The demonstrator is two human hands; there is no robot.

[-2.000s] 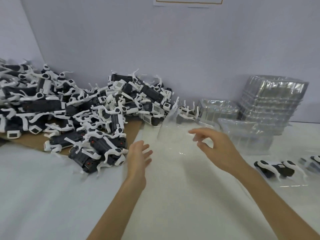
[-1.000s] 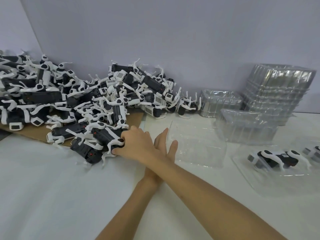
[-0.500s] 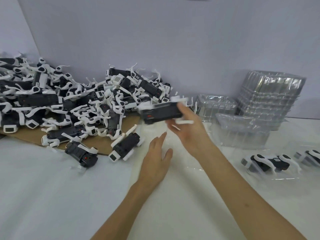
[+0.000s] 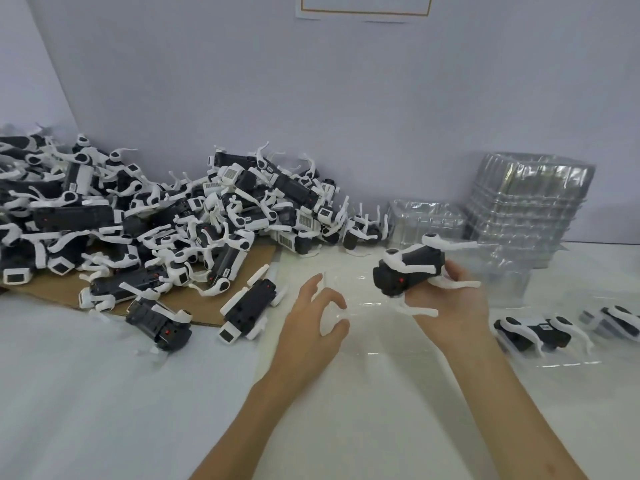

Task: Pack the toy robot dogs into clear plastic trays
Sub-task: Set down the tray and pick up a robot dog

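Note:
My right hand [image 4: 446, 303] grips a black and white toy robot dog [image 4: 408, 268] above the table, its white legs sticking out to the sides. Below and between my hands lies a clear plastic tray [image 4: 367, 306], hard to make out against the white table. My left hand [image 4: 311, 327] hovers at the tray's left edge with fingers loosely spread, holding nothing. A big heap of toy dogs [image 4: 156, 216] fills the left side on a sheet of cardboard [image 4: 65, 289].
Two loose dogs [image 4: 247, 306] [image 4: 162, 323] lie near the cardboard's front edge. Stacked clear trays [image 4: 526, 209] stand at the back right, a smaller stack [image 4: 426, 220] beside them. Trays with packed dogs [image 4: 533, 332] lie at the right. A wall closes the back.
My right hand took a dog from the heap and carried it right, over the clear tray, turning it. My left hand stayed by the tray's left edge.

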